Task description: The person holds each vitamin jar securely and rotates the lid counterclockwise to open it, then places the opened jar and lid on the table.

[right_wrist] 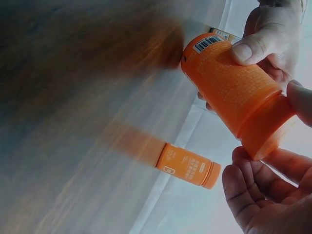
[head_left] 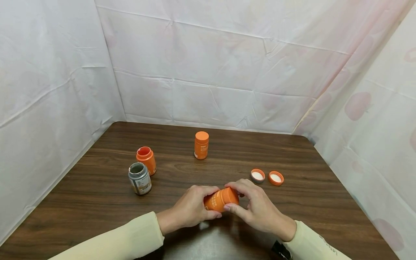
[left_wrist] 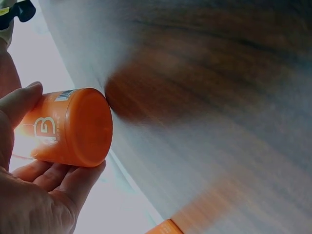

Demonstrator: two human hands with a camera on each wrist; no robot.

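An orange bottle [head_left: 214, 202] with its orange cap [head_left: 230, 196] on is tilted at the near middle of the table. My left hand [head_left: 192, 207] grips its body, thumb on one side and fingers on the other. Around the cap, the thumb and fingers of my right hand [head_left: 260, 209] pinch the rim. In the right wrist view the edge of the bottle's base [right_wrist: 195, 53], by a barcode, appears to touch the tabletop. Two loose caps with white liners, one grey-sided [head_left: 258, 176] and one orange [head_left: 276, 178], lie liner up beyond my right hand.
A capped orange bottle [head_left: 201, 145] stands upright toward the back of the dark wooden table [head_left: 175, 137]. At the left stand an uncapped orange bottle [head_left: 147, 161] and an uncapped grey bottle [head_left: 140, 179], close together. Pale curtains [head_left: 211, 72] surround the table's back and sides.
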